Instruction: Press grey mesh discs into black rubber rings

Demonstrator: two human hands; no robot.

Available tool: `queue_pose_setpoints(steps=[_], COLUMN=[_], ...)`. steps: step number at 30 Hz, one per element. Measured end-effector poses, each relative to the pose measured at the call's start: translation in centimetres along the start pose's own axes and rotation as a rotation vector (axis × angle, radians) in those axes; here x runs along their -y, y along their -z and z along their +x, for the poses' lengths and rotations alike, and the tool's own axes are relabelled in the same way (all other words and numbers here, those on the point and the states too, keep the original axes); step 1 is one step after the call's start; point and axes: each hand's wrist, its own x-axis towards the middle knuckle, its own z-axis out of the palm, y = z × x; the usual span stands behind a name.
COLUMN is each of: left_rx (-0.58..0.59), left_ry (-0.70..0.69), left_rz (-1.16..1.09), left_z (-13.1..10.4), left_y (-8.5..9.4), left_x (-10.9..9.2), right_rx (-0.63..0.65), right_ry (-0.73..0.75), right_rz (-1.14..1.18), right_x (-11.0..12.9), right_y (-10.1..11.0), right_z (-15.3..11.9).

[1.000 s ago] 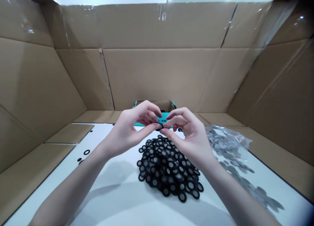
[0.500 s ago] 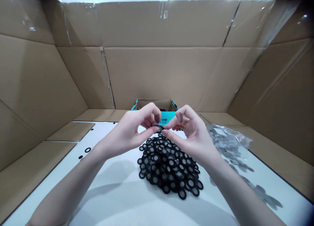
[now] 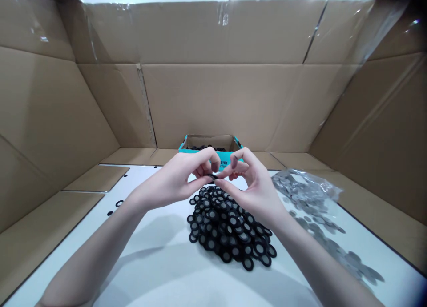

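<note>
Between the fingertips of both hands is a small black ring with a grey centre (image 3: 212, 178), partly covered by the fingers. My left hand (image 3: 195, 171) pinches its left side with thumb and forefinger. On the other side, my right hand (image 3: 251, 182) closes thumb and forefinger at the right edge. Just below the hands, a heap of similar black rings with grey discs in them (image 3: 227, 227) lies on the white table (image 3: 160, 271).
Behind the hands stands a turquoise-edged box (image 3: 213, 155) with black pieces inside. At right lie a clear plastic bag (image 3: 308, 189) of grey discs and loose grey discs (image 3: 353, 262). A black ring (image 3: 119, 203) lies at left. Cardboard walls (image 3: 216, 102) surround the table.
Both hands have shifted slightly left and down together, still pinching the ring. More of the box's contents and of the grey discs at right shows.
</note>
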Motion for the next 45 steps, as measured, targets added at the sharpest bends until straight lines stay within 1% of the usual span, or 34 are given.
queue_pose_setpoints(steps=[4, 7, 11, 14, 18, 20, 24, 26, 29, 33, 36, 39, 42, 45], left_rx=[0.000, -0.011, -0.008, -0.026, -0.026, -0.006, 0.083, 0.091, 0.056, 0.029, 0.015, -0.035, -0.087, -0.065], left_ry=[-0.005, -0.033, -0.034, -0.016, 0.024, 0.032, 0.070, 0.105, 0.137, 0.141, 0.140, 0.139, 0.151, 0.151], left_rz=[-0.036, -0.027, -0.033, -0.069, -0.171, -0.187, -0.148, -0.149, -0.181, -0.233, -0.217, -0.213, -0.281, -0.328], left_z=[0.0, 0.3, 0.4, 0.4, 0.4, 0.5, 0.8, 0.8, 0.7, 0.6, 0.6, 0.7, 0.8, 0.8], left_y=[0.0, -0.2, -0.3, -0.5, -0.8, -0.8, -0.4, -0.2, -0.1, -0.2, -0.3, -0.7, -1.4, -1.6], left_x=[0.0, -0.1, -0.2, -0.1, 0.2, 0.2, 0.4, 0.6, 0.8, 0.7, 0.5, 0.4, 0.2, 0.1], right_rx=[0.027, -0.008, -0.041, -0.035, 0.010, 0.003, -0.035, -0.021, -0.003, -0.008, -0.017, -0.032, 0.006, -0.002], right_ry=[0.016, 0.053, 0.076, 0.039, -0.040, -0.033, 0.005, 0.014, 0.026, 0.008, 0.001, -0.026, -0.085, -0.109], right_rz=[-0.062, -0.099, -0.139, -0.085, 0.045, 0.064, 0.048, 0.026, -0.040, -0.084, -0.056, -0.025, 0.051, 0.121], right_x=[0.1, 0.3, 0.3, 0.1, 0.1, 0.0, -0.5, -0.7, -0.8, -0.5, -0.4, -0.4, -0.5, -0.5], right_y=[0.2, 0.3, 0.3, 0.4, 0.6, 0.5, -0.3, -0.5, -0.3, 0.1, 0.1, 0.2, 0.5, 0.4], right_z=[0.1, 0.1, 0.1, 0.3, 0.4, 0.3, 0.1, 0.1, 0.2, 0.3, 0.4, 0.5, 0.7, 0.6])
